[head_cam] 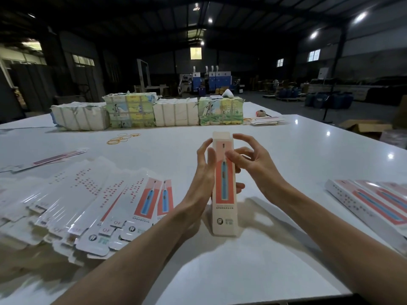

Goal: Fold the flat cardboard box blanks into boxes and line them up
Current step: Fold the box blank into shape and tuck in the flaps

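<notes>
The box stands upright on its short end near the middle of the white table, its pink face with the blue toothbrush picture turned to the camera and its top end closed. The left hand lies along its left edge, fingers nearly straight and pressed flat to the card. The right hand curls round the upper right edge, one fingertip on the front face and the thumb against the side lower down; the uppermost finger arches clear of the box.

To the left, flat blanks lie fanned out in an overlapping heap. At the right edge, finished boxes lie side by side. Yellow rubber bands are scattered beyond the hands, and wrapped bundles form a row along the far side.

The glossy tabletop mirrors the ceiling lamps. Around it is a dim warehouse with blue machines at the back, blue drums to the right and an open carton on the floor
</notes>
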Tool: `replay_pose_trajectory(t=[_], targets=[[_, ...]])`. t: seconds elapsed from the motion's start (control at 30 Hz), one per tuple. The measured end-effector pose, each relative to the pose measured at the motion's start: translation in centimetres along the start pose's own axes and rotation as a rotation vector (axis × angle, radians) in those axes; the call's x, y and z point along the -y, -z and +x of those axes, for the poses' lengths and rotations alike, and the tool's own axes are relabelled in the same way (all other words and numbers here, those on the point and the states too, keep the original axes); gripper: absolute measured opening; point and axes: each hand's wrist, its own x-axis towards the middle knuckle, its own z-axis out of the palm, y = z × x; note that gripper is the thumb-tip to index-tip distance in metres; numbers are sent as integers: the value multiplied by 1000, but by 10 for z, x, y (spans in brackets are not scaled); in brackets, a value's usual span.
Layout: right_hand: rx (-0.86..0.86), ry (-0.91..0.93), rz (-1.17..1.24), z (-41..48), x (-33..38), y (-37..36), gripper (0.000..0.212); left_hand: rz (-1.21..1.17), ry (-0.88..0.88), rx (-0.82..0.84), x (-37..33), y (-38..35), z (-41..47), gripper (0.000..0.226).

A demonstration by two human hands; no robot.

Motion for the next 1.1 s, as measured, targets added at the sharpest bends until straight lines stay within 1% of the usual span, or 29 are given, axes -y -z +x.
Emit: replay_pose_trajectory(t=[0.03, 0.13, 0.17, 0.2, 0.3, 0.4, 0.57, 0.67, 0.77, 0.83, 0.9, 1.0, 1.1], targets=[[-8, 1, -7, 1, 0, 0, 55, 33, -25, 18, -1, -1, -1, 57], [4, -16, -49, 3, 2, 1, 58, 113, -41, 56, -2, -2, -1, 105], [23, -18, -57, 3, 3, 1, 59, 116, -41, 69, 0, -1, -1, 114], [46, -17, -65, 2, 3, 1, 61, 103, -37, 74, 1, 0, 0, 117], [103, -17, -79, -1, 2, -3, 62, 41, -15, 40, 1, 1, 2, 117], [117, -42, -97, 0, 0, -6, 53, 110, 1, 13, 0, 2, 3, 109], [154, -83, -134, 1, -9, -1, 43, 109, 97, 67, 2, 2, 0, 106], [91, -102, -56, 0, -12, -2, 37, 40, 161, 77, 1, 0, -1, 99], [-68, -152, 27, 3, -14, -1, 33, 74, 192, 90, 0, 2, -1, 101], [-120, -170, 17, 6, -16, 4, 29, 92, 202, 143, 1, 1, -4, 102], [-107, -166, -4, 7, -18, 9, 24, 108, 196, 179, 1, -2, -7, 103], [-89, -96, -35, 6, -16, 12, 18, 119, 173, 198, 1, -6, -7, 104], [-62, -35, -70, 4, -11, 13, 23, 74, 209, 212, 0, -5, -7, 100]])
